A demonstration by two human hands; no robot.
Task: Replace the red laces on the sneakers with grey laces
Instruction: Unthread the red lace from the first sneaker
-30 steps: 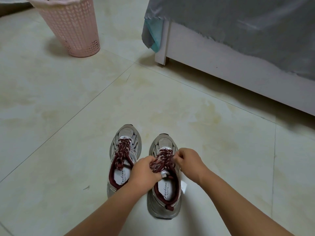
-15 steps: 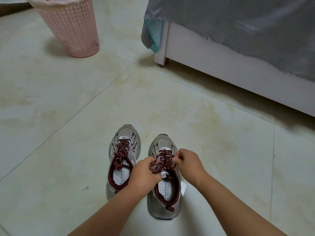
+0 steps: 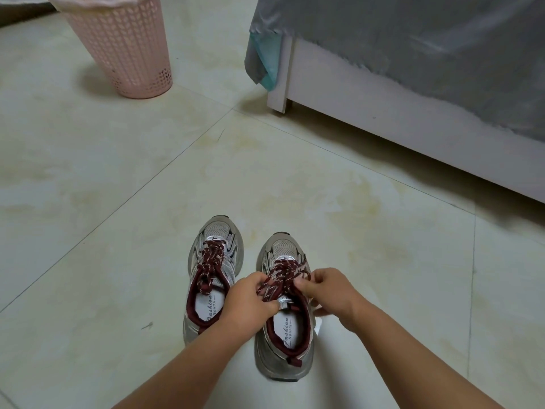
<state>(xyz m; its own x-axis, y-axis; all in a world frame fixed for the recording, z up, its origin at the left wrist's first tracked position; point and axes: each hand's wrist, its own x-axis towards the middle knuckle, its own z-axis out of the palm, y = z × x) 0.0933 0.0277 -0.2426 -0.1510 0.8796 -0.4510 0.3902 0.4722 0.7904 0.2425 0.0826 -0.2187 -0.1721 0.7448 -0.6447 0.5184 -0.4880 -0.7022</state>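
2 sneakers standing side by side on floor (image 3: pixel 118 202), both carrying red laces. Left hand (image 3: pixel 250 302) and right hand (image 3: pixel 327 290) pinching red lace (image 3: pixel 284 276) atop right sneaker (image 3: pixel 284 335). Step judged: undoing knot. Left sneaker (image 3: pixel 213 278) untouched. Next: loosening, drawing lace out of eyelets. Grey laces not showing.

The white insole of the left sneaker (image 3: pixel 206 308) carries the words "Fashion Sports" in dark script. The insole of the right sneaker (image 3: pixel 287 329) carries the same print. A small tag on the right sneaker's tongue has letters too small to read.
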